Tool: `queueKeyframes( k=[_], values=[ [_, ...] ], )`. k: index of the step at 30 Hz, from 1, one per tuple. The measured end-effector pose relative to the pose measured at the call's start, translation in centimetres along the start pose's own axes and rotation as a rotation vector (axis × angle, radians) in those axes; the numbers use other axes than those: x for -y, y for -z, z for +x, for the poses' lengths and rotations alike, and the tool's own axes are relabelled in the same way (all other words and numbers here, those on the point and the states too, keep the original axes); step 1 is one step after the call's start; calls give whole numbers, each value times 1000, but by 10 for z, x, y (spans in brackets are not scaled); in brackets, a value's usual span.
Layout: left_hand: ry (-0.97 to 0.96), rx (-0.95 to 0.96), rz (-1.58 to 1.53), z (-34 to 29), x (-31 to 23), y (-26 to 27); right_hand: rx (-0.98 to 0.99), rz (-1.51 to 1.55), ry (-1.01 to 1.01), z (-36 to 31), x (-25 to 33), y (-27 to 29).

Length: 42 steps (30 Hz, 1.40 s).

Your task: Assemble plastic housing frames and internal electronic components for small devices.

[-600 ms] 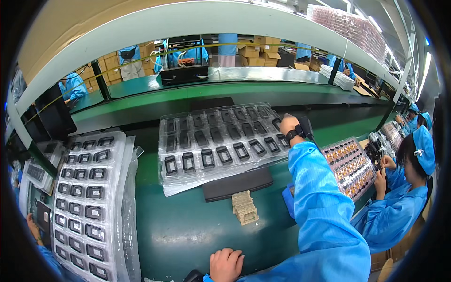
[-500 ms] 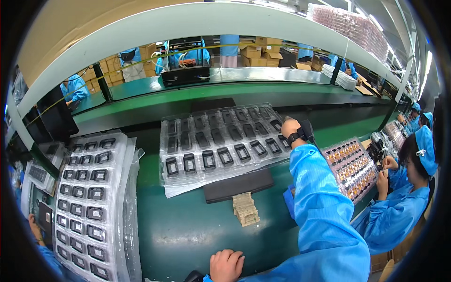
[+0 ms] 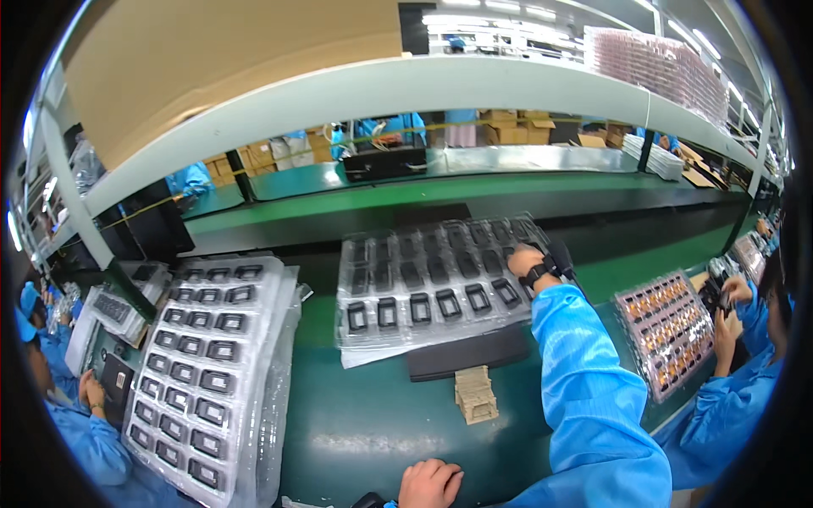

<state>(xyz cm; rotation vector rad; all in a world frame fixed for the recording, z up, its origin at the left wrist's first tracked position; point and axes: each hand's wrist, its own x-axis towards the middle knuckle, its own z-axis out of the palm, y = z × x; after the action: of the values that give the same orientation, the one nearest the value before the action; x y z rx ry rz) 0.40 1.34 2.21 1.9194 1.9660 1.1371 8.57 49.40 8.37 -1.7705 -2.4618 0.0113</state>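
Green workbench (image 3: 364, 423): bears two stacks of clear trays (image 3: 436, 284) (image 3: 212, 364) holding black frames, a black slab (image 3: 470, 360), a small tan block stack (image 3: 474, 395).

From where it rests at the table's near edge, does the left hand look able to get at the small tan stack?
Probably yes: the left hand rests just short of the tan stack, with only bare green table between them.

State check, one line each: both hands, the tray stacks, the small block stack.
right hand: reached out, resting on the far right edge of the centre tray stack, grip not visible
left hand: knuckles up on the green belt, fingers curled
centre tray stack: flat, front pockets filled with dark parts
left tray stack: pockets filled, angled
small block stack: upright, untouched
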Motion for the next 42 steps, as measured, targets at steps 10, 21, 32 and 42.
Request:
queueKeyframes(
  k=[10, 21, 32, 42],
  values=[
    [-8, 6, -53, -13, 4, -2, -171, 481, 367, -114, 19, 87],
    [-39, 110, -76, 12, -1, 13, 298, 299, 792, -352, 47, 36],
    [20, 88, -11, 1, -2, -4, -62, 607, 322, -335, 46, -16],
    [19, 97, 8, 2, -5, -2, -26, 589, 396, -333, 44, -24]
  ],
)
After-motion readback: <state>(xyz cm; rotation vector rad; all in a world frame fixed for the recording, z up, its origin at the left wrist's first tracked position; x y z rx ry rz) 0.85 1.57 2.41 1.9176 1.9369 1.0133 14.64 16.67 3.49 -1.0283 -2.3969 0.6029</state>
